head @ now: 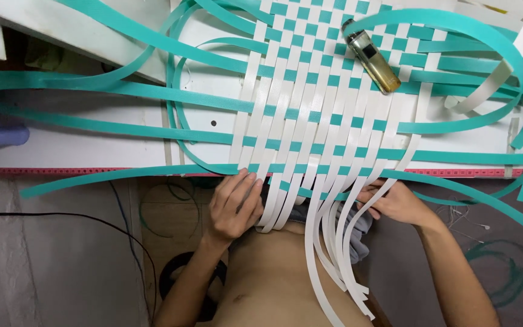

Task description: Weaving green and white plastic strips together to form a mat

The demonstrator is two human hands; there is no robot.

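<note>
- Nearest the camera is the person's bare torso, with both forearms reaching up toward the table edge.
- The loose white strips [334, 254] hang off the near edge of the weave and trail down over the torso, curving a little to the right at their ends.
- The left hand [234, 203] lies back-up on the hanging white strips at the left side of the bundle; its fingers are close together and bent, with the tips at the lowest teal strip [201, 168] where it crosses the table edge (whether the thumb grips beneath cannot be seen).
- The right hand [394, 203] sits at the right side of the bundle, fingers curled and pinching one or two of the outer white strips just below the table edge.
- A red measuring tape [80, 171] runs along the front edge of the white table [92, 145].
- On the table lies the woven mat [328, 91], white strips running away from the person and teal strips crossing them in a checker pattern; it starts at the near edge between the two hands and runs to the far side.
- Long teal ends fan out left and right of the mat, some looping back on the tabletop.
- A small olive-and-black lighter-like object [370, 56] rests on the far right part of the weave.
- Below the table, dark cables [62, 218] lie on the floor.
</note>
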